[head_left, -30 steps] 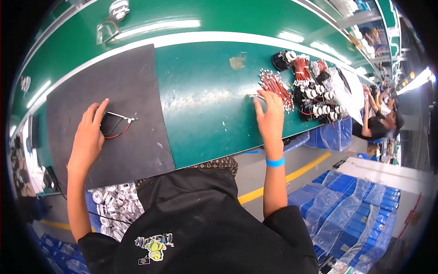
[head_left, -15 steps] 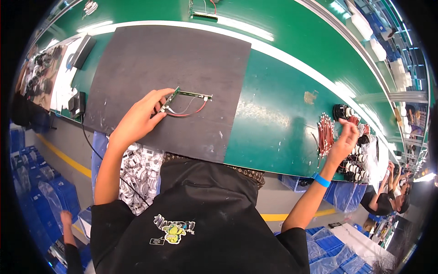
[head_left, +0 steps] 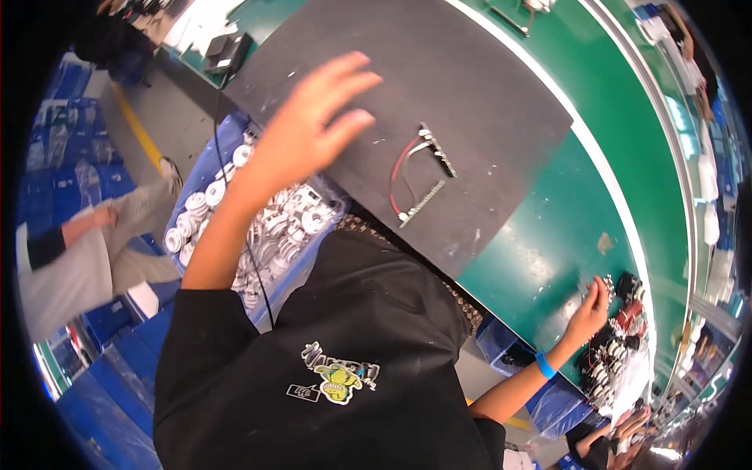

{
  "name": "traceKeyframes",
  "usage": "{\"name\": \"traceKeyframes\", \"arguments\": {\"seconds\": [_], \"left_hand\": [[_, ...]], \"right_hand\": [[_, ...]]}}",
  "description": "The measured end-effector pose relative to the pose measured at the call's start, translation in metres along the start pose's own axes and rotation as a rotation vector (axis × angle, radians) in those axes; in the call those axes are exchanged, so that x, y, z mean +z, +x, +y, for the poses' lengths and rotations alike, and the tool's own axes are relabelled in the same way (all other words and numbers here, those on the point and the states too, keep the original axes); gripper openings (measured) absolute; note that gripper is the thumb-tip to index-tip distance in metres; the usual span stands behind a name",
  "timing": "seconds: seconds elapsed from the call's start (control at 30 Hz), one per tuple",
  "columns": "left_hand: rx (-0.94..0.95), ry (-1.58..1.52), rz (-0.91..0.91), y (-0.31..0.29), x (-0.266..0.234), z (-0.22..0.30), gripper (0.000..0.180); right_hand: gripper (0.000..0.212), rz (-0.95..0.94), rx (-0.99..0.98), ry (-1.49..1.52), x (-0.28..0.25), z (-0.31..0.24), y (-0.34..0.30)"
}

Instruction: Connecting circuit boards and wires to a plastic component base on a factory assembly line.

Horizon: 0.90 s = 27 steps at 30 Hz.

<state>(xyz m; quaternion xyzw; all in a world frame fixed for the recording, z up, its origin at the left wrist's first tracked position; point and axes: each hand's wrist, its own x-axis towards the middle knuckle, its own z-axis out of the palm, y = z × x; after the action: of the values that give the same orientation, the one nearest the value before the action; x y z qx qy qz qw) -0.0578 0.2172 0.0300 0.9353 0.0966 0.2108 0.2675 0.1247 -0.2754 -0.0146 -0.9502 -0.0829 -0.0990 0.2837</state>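
Note:
My left hand hovers over the dark mat, its fingers apart and nothing in them. To its right on the mat lie two narrow circuit boards, the upper board and the lower board, joined by a red wire and thinner wires. At the right end of the bench my right hand has its fingertips drawn together. Small white tips show just past them, but what it holds is mostly hidden. Beside that hand are red wire coils and black-and-white round parts.
A blue bin of white round parts stands below the bench edge, crossed by a black cable. A black box sits at the bench's left end. Another board lies on the far green surface. Someone's leg shows at left.
My view has turned. My left hand has let go of the circuit board and lifted away leftward. The red wire bundle beside my right hand no longer shows on the bench.

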Motion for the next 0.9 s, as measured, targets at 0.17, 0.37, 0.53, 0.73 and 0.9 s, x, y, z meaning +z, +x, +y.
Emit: {"name": "traceKeyframes", "arguments": {"seconds": [0.17, 0.37, 0.53, 0.73, 0.9], "left_hand": [[-0.488, 0.018, 0.744, -0.090, -0.080, -0.146, 0.020], [-0.834, -0.088, -0.047, -0.273, 0.045, -0.268, 0.033], [-0.881, 0.201, -0.141, -0.240, 0.144, -0.249, 0.072], [-0.702, -0.003, -0.068, -0.237, 0.133, -0.261, 0.071], [-1.416, -0.924, 0.020, -0.274, 0.041, -0.238, 0.052]], "right_hand": [[0.021, 0.045, -0.072, -0.322, -0.030, 0.022, -0.003], [0.036, -0.072, 0.007, -0.068, 0.000, -0.038, -0.010], [0.033, -0.478, -0.751, 0.132, 0.069, -0.213, -0.020], [0.026, -0.656, -0.994, 0.175, 0.097, -0.228, -0.021], [0.021, -0.471, -0.811, 0.087, 0.072, -0.182, -0.034]]}}
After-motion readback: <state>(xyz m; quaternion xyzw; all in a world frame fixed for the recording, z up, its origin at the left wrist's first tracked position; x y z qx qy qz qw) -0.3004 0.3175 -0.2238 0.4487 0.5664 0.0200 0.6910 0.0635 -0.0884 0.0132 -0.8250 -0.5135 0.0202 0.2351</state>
